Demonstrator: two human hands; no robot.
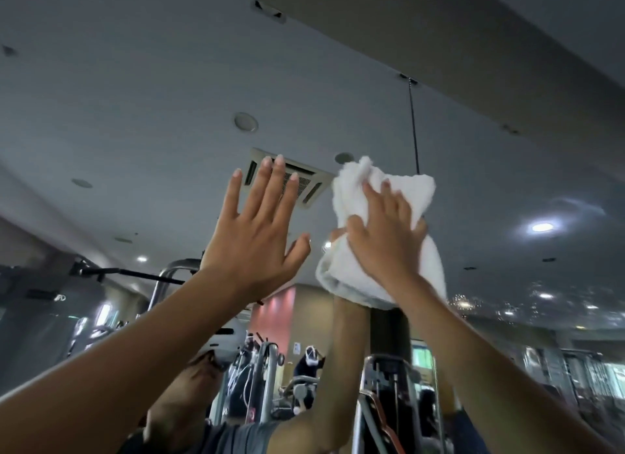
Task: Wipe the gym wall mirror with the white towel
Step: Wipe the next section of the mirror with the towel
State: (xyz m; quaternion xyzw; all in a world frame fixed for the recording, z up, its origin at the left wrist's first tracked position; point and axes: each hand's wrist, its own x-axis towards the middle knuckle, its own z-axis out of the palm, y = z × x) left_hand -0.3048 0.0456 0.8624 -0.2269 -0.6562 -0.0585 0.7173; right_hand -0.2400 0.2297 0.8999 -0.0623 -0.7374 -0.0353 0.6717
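hands at the top of the reach. both arms were raised high toward the mirror (pixel 135 91), which filled nearly the whole view. it reflected a ceiling vent (pixel 304 183), ceiling lights (pixel 542 227) and, along the bottom, gym machines (pixel 260 369). the height of the reach suggests that the upper part of the glass was being worked.

the left hand (pixel 257 227) was open and held nothing, fingers straight and fanned, palm turned to the glass. it probably served as a brace for balance, though whether it touched the surface cannot be told.

the right hand (pixel 385 237) lay flat on the white towel (pixel 411 191), fingers extended and spread across it, not curled round it. the palm thus pushed the cloth against the mirror. a spread hand of this kind likely puts pressure over a wide patch and suits a wiping stroke.

the towel sat under the right palm, near the left hand but apart from it, just right of the reflected vent. the reflection of the person's forearm stood directly below it. it was bunched into a thick pad, not opened out: fluffy, plain white, with a fold standing up at its upper left and rolled edges hanging below the wrist. no stain showed on it.

a scatter of small bright specks (pixel 473 301) appeared low on the right of the glass. whether they were marks on the mirror or reflected lights cannot be told. if marks, that area may yet need a pass.
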